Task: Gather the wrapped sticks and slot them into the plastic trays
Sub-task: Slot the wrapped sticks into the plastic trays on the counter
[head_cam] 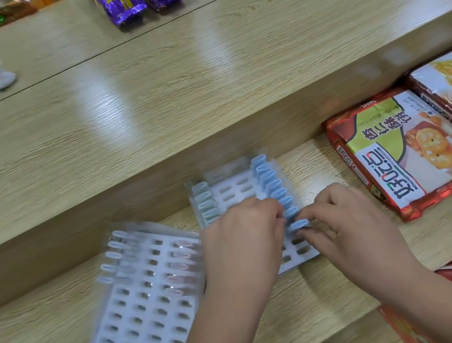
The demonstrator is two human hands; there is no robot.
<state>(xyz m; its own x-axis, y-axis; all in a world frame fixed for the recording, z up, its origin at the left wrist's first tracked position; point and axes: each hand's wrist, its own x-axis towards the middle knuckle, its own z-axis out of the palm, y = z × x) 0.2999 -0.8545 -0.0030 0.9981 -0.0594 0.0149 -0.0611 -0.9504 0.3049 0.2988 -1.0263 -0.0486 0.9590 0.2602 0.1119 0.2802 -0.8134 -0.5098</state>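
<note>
Two plastic trays are sitting on the lower wooden shelf (51, 338). The left tray (142, 322), lower left of centre, is carrying about five pale sticks (112, 254) down its left column and a few pink sticks (184, 266) on its right side; the blur is hiding the exact count. The left hand (243, 241) is coming in from the bottom centre with its fingers curling and their tips touching the blue row; I cannot tell whether it is gripping anything. The right tray (234, 191), centre of the frame, is holding about four light blue sticks (204, 202) in its left column and about eight blue sticks (277, 192) standing in its right column. The right hand (349, 225), just right of that tray, is pinching narrowly on the nearest blue stick (297, 223), the lowest in the column, which is sitting between the fingertips of both hands. Two biscuit packs (408, 151) are lying at the right edge.
</note>
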